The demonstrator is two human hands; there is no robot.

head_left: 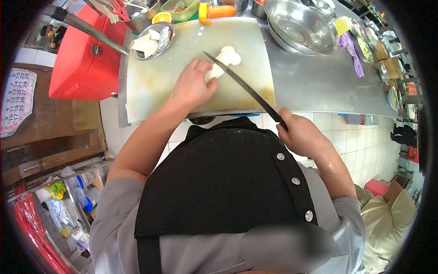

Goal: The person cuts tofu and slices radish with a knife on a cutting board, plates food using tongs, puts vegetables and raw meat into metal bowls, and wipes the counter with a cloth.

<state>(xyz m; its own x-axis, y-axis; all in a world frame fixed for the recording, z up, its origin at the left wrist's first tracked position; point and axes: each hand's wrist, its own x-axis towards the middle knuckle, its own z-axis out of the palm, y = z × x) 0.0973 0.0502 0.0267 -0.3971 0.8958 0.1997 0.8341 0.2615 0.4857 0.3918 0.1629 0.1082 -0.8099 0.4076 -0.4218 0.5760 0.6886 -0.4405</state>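
Observation:
My right hand (299, 132) is wrapped round the dark handle of a long knife (246, 86), whose blade reaches up and left over a cutting board (155, 86). Under and beside the blade lie a white piece of food (214, 73) and several round white slices (231, 55). My left hand (195, 83) presses its bent fingers on the white piece, just left of the blade. At the board's upper left stands a metal bowl (171, 42) with white chunks (145, 46) in it.
Carrots (221, 11) and an orange half (162, 18) lie at the board's far edge. Large metal bowls (301, 25) and a purple cloth (350, 50) are on the steel counter (315, 86) to the right. A red box (82, 55) stands left.

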